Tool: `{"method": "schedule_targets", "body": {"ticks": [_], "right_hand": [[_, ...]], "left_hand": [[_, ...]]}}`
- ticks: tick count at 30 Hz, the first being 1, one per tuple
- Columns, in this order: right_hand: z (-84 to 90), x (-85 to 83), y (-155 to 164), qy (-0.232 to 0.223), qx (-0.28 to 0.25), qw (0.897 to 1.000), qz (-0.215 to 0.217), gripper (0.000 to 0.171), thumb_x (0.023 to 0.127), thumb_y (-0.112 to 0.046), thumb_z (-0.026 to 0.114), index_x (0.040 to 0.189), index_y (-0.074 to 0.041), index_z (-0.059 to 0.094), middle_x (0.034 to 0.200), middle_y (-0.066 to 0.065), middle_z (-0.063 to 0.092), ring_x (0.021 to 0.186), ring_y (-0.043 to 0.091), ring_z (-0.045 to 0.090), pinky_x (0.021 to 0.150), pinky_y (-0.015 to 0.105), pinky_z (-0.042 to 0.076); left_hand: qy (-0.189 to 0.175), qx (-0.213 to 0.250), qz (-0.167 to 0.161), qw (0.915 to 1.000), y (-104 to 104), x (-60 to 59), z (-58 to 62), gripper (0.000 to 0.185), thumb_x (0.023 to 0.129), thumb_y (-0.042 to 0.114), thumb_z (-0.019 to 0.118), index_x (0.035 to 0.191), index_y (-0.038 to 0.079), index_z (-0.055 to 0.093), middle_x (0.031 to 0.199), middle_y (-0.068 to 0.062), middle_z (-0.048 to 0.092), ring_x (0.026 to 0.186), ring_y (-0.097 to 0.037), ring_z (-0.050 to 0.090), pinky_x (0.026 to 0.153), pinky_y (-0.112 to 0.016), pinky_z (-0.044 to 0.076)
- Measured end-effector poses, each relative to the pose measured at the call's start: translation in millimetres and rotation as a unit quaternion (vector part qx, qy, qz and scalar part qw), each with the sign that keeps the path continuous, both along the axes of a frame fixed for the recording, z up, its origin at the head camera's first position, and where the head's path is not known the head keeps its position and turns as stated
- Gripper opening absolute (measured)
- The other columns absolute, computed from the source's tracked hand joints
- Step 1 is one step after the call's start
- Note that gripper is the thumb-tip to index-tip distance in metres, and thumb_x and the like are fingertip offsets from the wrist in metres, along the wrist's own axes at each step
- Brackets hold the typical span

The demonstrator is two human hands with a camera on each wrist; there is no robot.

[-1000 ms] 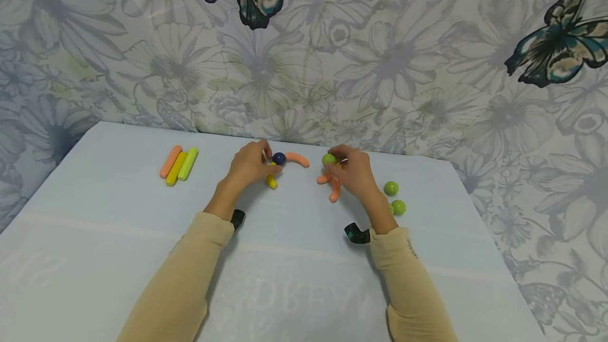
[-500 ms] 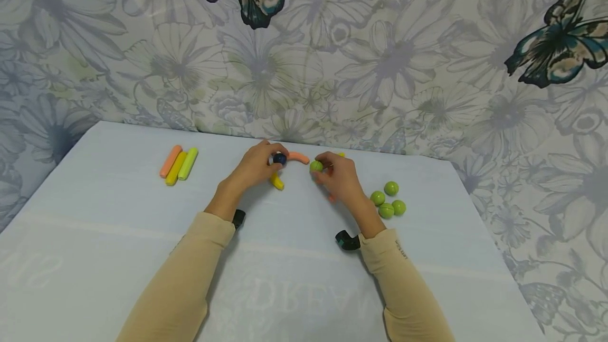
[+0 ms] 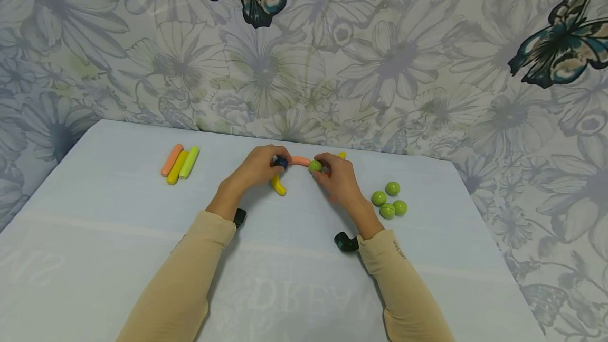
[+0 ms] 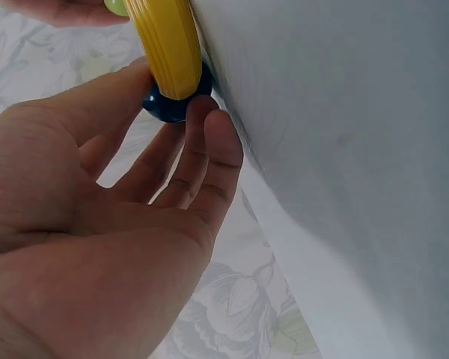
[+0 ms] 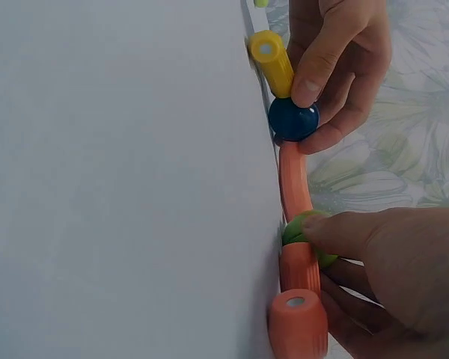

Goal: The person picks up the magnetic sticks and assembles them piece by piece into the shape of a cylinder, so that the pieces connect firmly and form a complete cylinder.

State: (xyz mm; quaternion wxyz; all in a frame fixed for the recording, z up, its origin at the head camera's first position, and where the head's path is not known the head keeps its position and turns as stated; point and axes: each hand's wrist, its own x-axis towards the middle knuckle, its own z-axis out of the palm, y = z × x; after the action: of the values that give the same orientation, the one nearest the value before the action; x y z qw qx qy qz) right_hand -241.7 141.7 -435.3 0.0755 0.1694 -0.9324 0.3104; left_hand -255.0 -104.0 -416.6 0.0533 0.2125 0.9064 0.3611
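Note:
My left hand (image 3: 258,167) pinches a dark blue ball (image 5: 292,121) between thumb and fingers. A ribbed yellow curved rod (image 3: 278,187) juts from that ball toward me; an orange curved rod (image 5: 293,179) leads from it to the right. At this rod's other end is a green ball (image 3: 314,167), pinched by my right hand (image 3: 341,181). In the right wrist view another orange rod (image 5: 299,268) meets the green ball, and a further orange rod end (image 5: 298,325) with a silvery tip sits below. The right hand mostly hides these in the head view.
Several loose green balls (image 3: 387,210) lie right of my right hand. Straight orange, yellow and lime rods (image 3: 177,167) lie side by side at the left. A yellow tip (image 3: 342,155) shows behind my right hand. The white table (image 3: 285,257) ends at a patterned wall (image 3: 399,67).
My right hand has moved left with the green ball, up to the orange curved rod's end. My left fingers have come around the blue ball. The yellow rod has shifted slightly right.

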Motion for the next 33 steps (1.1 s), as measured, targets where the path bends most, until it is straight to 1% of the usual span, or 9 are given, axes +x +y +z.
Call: {"method": "schedule_targets", "body": {"ticks": [3,9,13,16,18,20,24,28,33], "right_hand": [[-1.0,-0.1,0.8,0.002,-0.005,1.0,0.006,0.038,0.095,-0.014,0.081,0.13,-0.006,0.071,0.122,0.012,0.076,0.096,0.025,0.07,0.083,0.039,0.055],[0.9,0.0,2.7,0.005,-0.019,1.0,0.012,0.036,0.096,-0.014,0.079,0.13,-0.005,0.071,0.121,0.013,0.076,0.103,0.027,0.072,0.09,0.043,0.058],[12.4,-1.0,16.7,0.006,-0.048,0.999,-0.007,0.031,0.096,-0.013,0.077,0.126,-0.003,0.073,0.118,0.017,0.076,0.106,0.033,0.071,0.096,0.048,0.057],[26.1,-3.6,37.0,0.018,-0.058,0.998,-0.024,0.028,0.097,-0.01,0.077,0.122,0.0,0.074,0.118,0.018,0.076,0.11,0.036,0.071,0.098,0.05,0.057],[36.3,-4.6,52.1,0.014,-0.056,0.998,-0.031,0.028,0.097,-0.009,0.077,0.122,0.001,0.073,0.119,0.019,0.075,0.111,0.036,0.071,0.099,0.051,0.057],[46.8,-4.1,67.4,-0.007,-0.043,0.998,-0.039,0.03,0.097,-0.009,0.077,0.124,0.002,0.072,0.121,0.021,0.074,0.112,0.037,0.071,0.102,0.05,0.056],[63.1,-0.2,98.5,-0.094,-0.016,0.993,-0.067,0.035,0.098,-0.014,0.076,0.129,0.002,0.07,0.128,0.024,0.071,0.117,0.038,0.069,0.103,0.052,0.054],[73.5,5.3,127.8,-0.172,0.03,0.98,-0.093,0.045,0.099,-0.022,0.075,0.136,0.002,0.065,0.135,0.026,0.067,0.125,0.04,0.063,0.103,0.055,0.052],[82.4,12.5,151.8,-0.248,0.082,0.96,-0.097,0.056,0.098,-0.029,0.075,0.142,0.001,0.061,0.142,0.028,0.062,0.133,0.045,0.056,0.109,0.062,0.045]], "left_hand": [[-0.004,-0.001,-0.005,1.0,1.0,0.1,0.4,0.023,0.097,0.001,0.072,0.119,0.007,0.074,0.121,-0.013,0.071,0.089,-0.025,0.06,0.085,-0.042,0.049],[-0.015,0.001,0.003,0.9999,-0.5,-0.8,0.6,0.023,0.097,0.001,0.071,0.119,0.008,0.074,0.123,-0.014,0.07,0.093,-0.027,0.06,0.088,-0.044,0.05],[-0.018,0.003,0.016,0.9997,-1.3,-1.2,-0.4,0.024,0.098,0.002,0.07,0.121,0.008,0.074,0.125,-0.015,0.07,0.101,-0.03,0.061,0.092,-0.046,0.05],[-0.018,0.008,0.027,0.9995,-1.8,-1.8,-1.4,0.023,0.098,0.001,0.07,0.121,0.008,0.074,0.126,-0.017,0.07,0.1,-0.032,0.06,0.091,-0.046,0.05],[-0.016,0.01,0.033,0.9993,-2.7,-2.3,-1.8,0.023,0.098,0.001,0.07,0.12,0.007,0.074,0.126,-0.017,0.069,0.099,-0.032,0.06,0.09,-0.046,0.05],[-0.021,0.013,0.043,0.9988,-3.0,-2.4,-1.5,0.022,0.098,0.002,0.07,0.119,0.008,0.074,0.125,-0.017,0.069,0.099,-0.032,0.06,0.089,-0.046,0.05],[-0.039,0.013,0.058,0.9975,-3.5,-1.8,-0.3,0.021,0.1,0.004,0.068,0.119,0.009,0.073,0.123,-0.017,0.069,0.107,-0.033,0.06,0.092,-0.046,0.05],[-0.05,0.017,0.068,0.9962,-4.3,-1.3,0.4,0.02,0.101,0.007,0.066,0.12,0.008,0.073,0.12,-0.017,0.068,0.105,-0.033,0.06,0.089,-0.044,0.051],[-0.057,0.022,0.086,0.9944,-6.9,-0.7,1.3,0.018,0.102,0.008,0.066,0.119,0.008,0.073,0.121,-0.018,0.067,0.104,-0.033,0.059,0.087,-0.044,0.051]]}}
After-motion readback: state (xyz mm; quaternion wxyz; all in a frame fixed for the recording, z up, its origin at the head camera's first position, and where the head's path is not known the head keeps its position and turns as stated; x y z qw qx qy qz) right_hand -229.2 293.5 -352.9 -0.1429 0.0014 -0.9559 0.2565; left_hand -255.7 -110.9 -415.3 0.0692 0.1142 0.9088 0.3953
